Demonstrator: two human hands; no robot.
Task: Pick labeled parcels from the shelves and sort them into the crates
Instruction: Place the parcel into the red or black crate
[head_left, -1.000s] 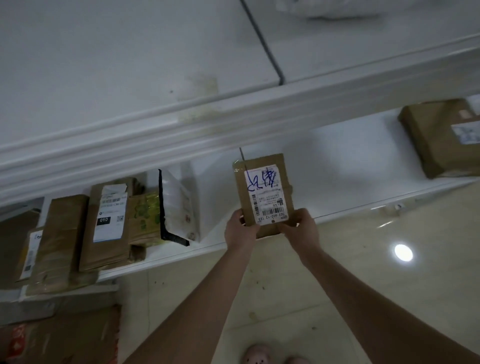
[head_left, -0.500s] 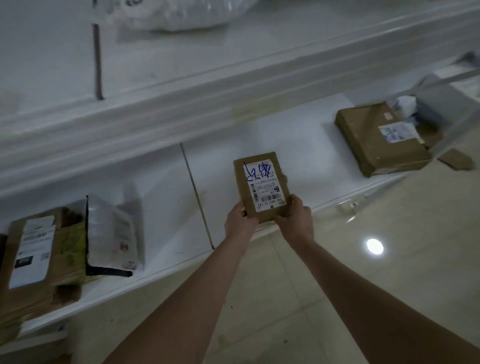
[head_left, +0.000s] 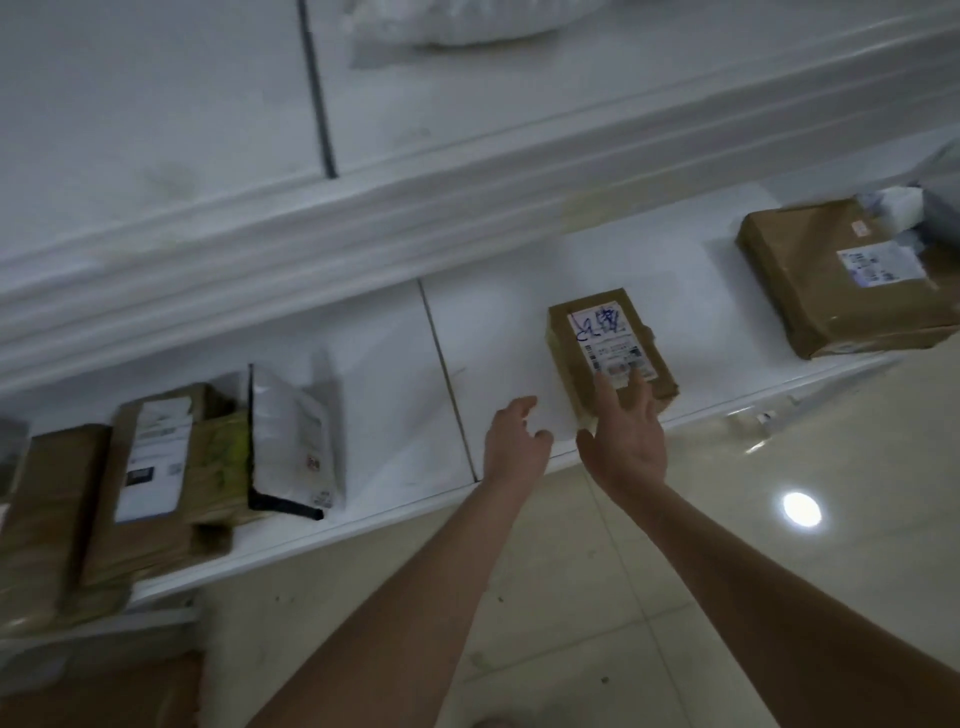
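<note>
A small brown cardboard parcel (head_left: 608, 348) with a white label and blue handwriting lies flat on the white lower shelf (head_left: 395, 395). My right hand (head_left: 626, 441) is spread out, its straight fingertips touching the parcel's near end. My left hand (head_left: 514, 441) hovers just left of the parcel with loosely curled fingers, holding nothing. No crate is in view.
A larger brown box (head_left: 841, 280) with a label sits further right on the same shelf. At the left lie several brown parcels (head_left: 150, 467) and a white mailer bag (head_left: 293, 441). A white bag (head_left: 452, 21) rests on the upper shelf. Glossy tiled floor (head_left: 675, 545) lies below.
Both hands held the small parcel up in the air before. Now it lies on the lower shelf, both hands have released it, and the view has shifted right.
</note>
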